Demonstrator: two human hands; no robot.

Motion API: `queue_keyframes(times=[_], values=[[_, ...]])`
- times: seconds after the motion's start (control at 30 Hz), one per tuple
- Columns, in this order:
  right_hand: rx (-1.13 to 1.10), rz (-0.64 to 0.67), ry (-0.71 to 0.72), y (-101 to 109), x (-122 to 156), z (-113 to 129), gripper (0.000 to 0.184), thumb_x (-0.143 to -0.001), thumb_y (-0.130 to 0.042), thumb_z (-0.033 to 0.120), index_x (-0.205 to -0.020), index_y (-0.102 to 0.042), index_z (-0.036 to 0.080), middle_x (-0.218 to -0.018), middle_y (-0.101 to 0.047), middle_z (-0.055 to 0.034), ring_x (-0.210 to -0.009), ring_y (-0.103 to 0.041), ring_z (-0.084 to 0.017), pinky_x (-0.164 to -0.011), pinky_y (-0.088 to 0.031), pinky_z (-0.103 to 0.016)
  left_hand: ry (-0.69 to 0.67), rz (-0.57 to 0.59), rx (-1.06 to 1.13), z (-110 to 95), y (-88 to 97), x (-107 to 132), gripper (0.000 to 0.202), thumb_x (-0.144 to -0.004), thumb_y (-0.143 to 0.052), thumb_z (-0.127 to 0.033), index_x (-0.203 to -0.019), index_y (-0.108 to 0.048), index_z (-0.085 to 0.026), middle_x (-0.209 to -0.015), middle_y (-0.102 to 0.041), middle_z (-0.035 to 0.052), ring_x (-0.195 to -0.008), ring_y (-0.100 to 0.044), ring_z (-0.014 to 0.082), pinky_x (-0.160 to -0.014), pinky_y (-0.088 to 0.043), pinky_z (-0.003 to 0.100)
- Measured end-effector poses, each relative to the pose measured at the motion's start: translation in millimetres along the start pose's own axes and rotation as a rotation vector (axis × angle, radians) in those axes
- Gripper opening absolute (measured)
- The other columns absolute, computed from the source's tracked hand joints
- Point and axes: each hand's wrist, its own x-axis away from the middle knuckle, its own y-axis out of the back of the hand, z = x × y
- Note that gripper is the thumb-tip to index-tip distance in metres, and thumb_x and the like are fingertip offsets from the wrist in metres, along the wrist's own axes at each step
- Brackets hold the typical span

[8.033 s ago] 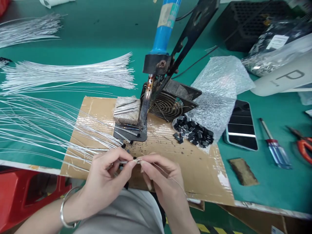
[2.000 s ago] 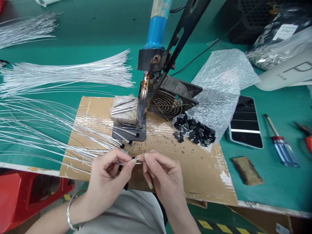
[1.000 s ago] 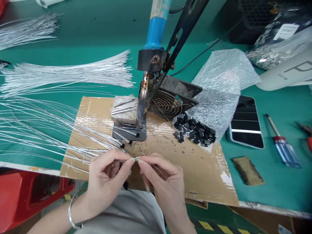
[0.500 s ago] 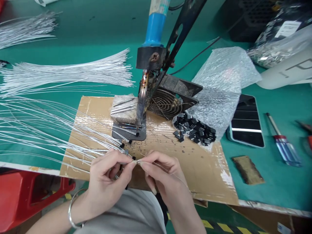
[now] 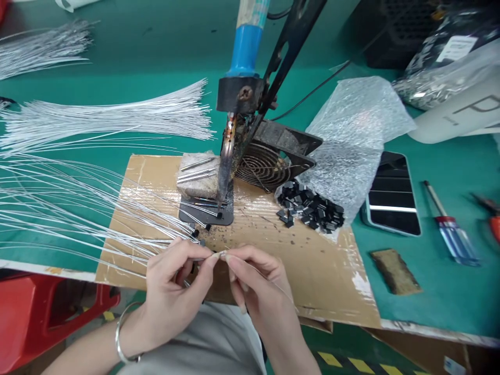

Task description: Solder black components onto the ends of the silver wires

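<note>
A green bench mat [image 5: 449,291] carries a taped cardboard sheet [image 5: 312,265] at its near edge, and your hands meet just over that edge. Your left hand [image 5: 175,291] pinches a thin silvery wire [image 5: 221,254] between thumb and forefinger. Your right hand [image 5: 258,289] pinches it too, fingertip to fingertip with the left. Behind them stands a blue-handled soldering iron [image 5: 244,47], tip down on the cardboard. Fanned white wires [image 5: 97,117] lie to your left. A pile of small black parts [image 5: 310,208] sits to your right, with a phone [image 5: 392,195] and a screwdriver [image 5: 449,226] further out.
</note>
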Motion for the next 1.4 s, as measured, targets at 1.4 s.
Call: queue_keyframes(times=[1.4], values=[[0.838,-0.490,0.600,58,-16,44,0.011,-0.082,-0.083,0.030,-0.092,-0.084,0.024,-0.082,-0.082,-0.0019,-0.063,-0.075,-0.015,-0.066,-0.068,-0.027,0.306,-0.045,0.286,-5,1.8,-20,0.011,-0.082,-0.077,-0.010,-0.078,-0.080,-0.020,-0.064,-0.073,-0.0005,-0.051,-0.059,0.0084,-0.047,-0.046,0.015]])
